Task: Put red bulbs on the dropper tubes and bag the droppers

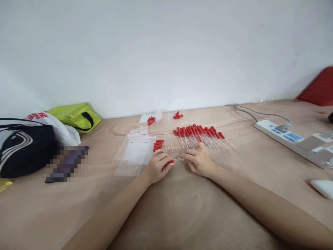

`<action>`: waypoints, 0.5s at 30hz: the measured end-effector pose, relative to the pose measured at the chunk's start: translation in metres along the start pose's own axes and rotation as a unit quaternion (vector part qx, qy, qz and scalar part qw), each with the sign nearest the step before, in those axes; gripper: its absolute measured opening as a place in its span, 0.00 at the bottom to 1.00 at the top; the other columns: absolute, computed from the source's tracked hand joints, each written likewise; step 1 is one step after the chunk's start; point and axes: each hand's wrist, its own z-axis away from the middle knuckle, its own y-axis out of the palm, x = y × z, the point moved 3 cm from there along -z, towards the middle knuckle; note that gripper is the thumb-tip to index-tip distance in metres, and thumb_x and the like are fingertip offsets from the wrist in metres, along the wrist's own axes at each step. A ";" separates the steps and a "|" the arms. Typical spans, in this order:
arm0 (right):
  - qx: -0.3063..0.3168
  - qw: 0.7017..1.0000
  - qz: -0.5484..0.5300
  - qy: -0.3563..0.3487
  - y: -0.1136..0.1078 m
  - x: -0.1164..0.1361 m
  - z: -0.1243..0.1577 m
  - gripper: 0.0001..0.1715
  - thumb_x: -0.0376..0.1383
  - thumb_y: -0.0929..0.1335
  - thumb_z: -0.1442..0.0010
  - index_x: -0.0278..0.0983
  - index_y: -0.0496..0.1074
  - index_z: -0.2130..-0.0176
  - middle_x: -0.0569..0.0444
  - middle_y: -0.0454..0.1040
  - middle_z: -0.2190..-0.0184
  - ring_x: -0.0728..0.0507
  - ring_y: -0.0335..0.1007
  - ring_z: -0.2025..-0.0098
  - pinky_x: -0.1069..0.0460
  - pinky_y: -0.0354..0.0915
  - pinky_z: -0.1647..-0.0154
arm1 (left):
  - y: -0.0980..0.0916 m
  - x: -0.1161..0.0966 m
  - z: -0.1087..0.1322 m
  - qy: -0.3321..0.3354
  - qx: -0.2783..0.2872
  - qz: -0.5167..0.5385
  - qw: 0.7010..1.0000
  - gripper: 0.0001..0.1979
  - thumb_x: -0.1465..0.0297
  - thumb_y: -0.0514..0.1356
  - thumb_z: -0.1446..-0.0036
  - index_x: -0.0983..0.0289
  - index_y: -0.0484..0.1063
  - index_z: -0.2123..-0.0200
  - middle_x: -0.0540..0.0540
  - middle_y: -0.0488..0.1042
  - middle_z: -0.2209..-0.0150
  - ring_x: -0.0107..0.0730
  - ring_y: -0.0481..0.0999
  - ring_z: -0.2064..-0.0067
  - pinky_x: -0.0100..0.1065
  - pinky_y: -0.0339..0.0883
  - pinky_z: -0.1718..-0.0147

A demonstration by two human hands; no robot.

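My left hand [159, 166] is closed on a red rubber dropper bulb [170, 161], its tip showing past the fingers. My right hand [199, 159] pinches a thin clear pipette tube [177, 159], whose end meets the bulb's mouth. Just beyond my left hand lie several loose red bulbs [157, 145], with a few bare clear tubes [168, 143] beside them. Past my right hand, many droppers with red bulbs fitted [199, 133] lie in a slanted row, bulbs toward the wall. Whether the tube sits inside the bulb, I cannot tell.
Clear zip bags [134, 149] lie left of the loose bulbs. Near the wall are two small groups of red bulbs [151, 120] on bags. A white power strip [288, 139] with a cable stands right. A black bag [28, 149], a green bag [75, 116] and a blurred-out item [67, 165] occupy the left.
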 end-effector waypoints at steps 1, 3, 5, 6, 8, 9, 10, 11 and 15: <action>-0.006 1.000 -0.007 -0.001 0.000 0.000 0.000 0.13 0.30 0.59 0.44 0.37 0.72 0.67 0.56 0.70 0.77 0.51 0.57 0.76 0.50 0.42 0.66 | 0.000 0.000 0.000 -0.001 0.000 0.003 1.000 0.06 0.72 0.52 0.43 0.64 0.68 0.69 0.51 0.71 0.73 0.28 0.68 0.70 0.37 0.61 0.58; -0.007 1.000 -0.017 -0.001 0.001 0.001 0.000 0.13 0.31 0.59 0.43 0.36 0.72 0.67 0.56 0.70 0.77 0.51 0.57 0.76 0.50 0.42 0.67 | 0.000 0.000 -0.001 -0.005 0.003 0.007 1.000 0.05 0.72 0.52 0.43 0.64 0.68 0.68 0.51 0.71 0.73 0.28 0.68 0.70 0.37 0.61 0.58; 0.000 1.000 -0.022 -0.001 0.002 0.003 -0.001 0.13 0.32 0.59 0.42 0.35 0.72 0.68 0.56 0.70 0.78 0.51 0.56 0.77 0.50 0.41 0.67 | 0.001 0.000 -0.001 -0.008 0.009 0.007 1.000 0.06 0.72 0.52 0.43 0.64 0.68 0.69 0.51 0.71 0.73 0.28 0.68 0.70 0.37 0.61 0.58; 0.005 1.000 -0.023 0.000 0.002 0.003 -0.001 0.13 0.32 0.59 0.42 0.35 0.72 0.68 0.56 0.71 0.78 0.52 0.56 0.77 0.50 0.41 0.67 | 0.001 0.000 -0.001 -0.009 0.012 0.007 1.000 0.06 0.72 0.52 0.43 0.63 0.68 0.69 0.51 0.71 0.73 0.28 0.68 0.70 0.38 0.61 0.58; 0.014 1.000 -0.026 0.000 0.003 0.004 -0.001 0.13 0.32 0.59 0.42 0.35 0.71 0.69 0.56 0.71 0.78 0.52 0.55 0.77 0.50 0.41 0.67 | 0.001 -0.001 -0.001 -0.009 0.017 0.008 1.000 0.06 0.72 0.51 0.43 0.63 0.68 0.69 0.51 0.72 0.73 0.27 0.68 0.71 0.38 0.61 0.57; 0.017 1.000 -0.026 0.000 0.004 0.005 -0.001 0.13 0.32 0.59 0.42 0.34 0.71 0.69 0.56 0.71 0.77 0.51 0.55 0.77 0.50 0.41 0.67 | 0.001 -0.001 -0.001 -0.009 0.020 0.009 1.000 0.06 0.72 0.51 0.43 0.63 0.68 0.69 0.51 0.72 0.73 0.27 0.68 0.71 0.38 0.61 0.57; 0.021 0.999 -0.026 0.000 0.004 0.005 -0.001 0.13 0.32 0.59 0.42 0.34 0.71 0.69 0.56 0.71 0.77 0.51 0.56 0.77 0.50 0.41 0.67 | 0.002 -0.001 -0.001 -0.008 0.022 0.010 1.000 0.06 0.72 0.51 0.43 0.63 0.68 0.69 0.51 0.72 0.73 0.27 0.68 0.71 0.38 0.60 0.57; 0.025 0.999 -0.026 0.001 0.005 0.005 -0.001 0.13 0.32 0.59 0.42 0.34 0.71 0.69 0.56 0.71 0.77 0.51 0.56 0.77 0.50 0.41 0.66 | 0.002 -0.001 -0.001 -0.008 0.024 0.010 1.000 0.06 0.72 0.51 0.43 0.63 0.68 0.68 0.51 0.72 0.73 0.27 0.69 0.71 0.38 0.60 0.57; 0.041 0.999 -0.026 0.004 0.005 0.005 -0.001 0.14 0.31 0.58 0.42 0.34 0.71 0.69 0.55 0.71 0.76 0.51 0.56 0.76 0.50 0.41 0.66 | 0.003 -0.001 -0.001 -0.009 0.030 0.011 0.999 0.06 0.72 0.52 0.43 0.63 0.68 0.68 0.50 0.73 0.72 0.27 0.69 0.70 0.38 0.60 0.57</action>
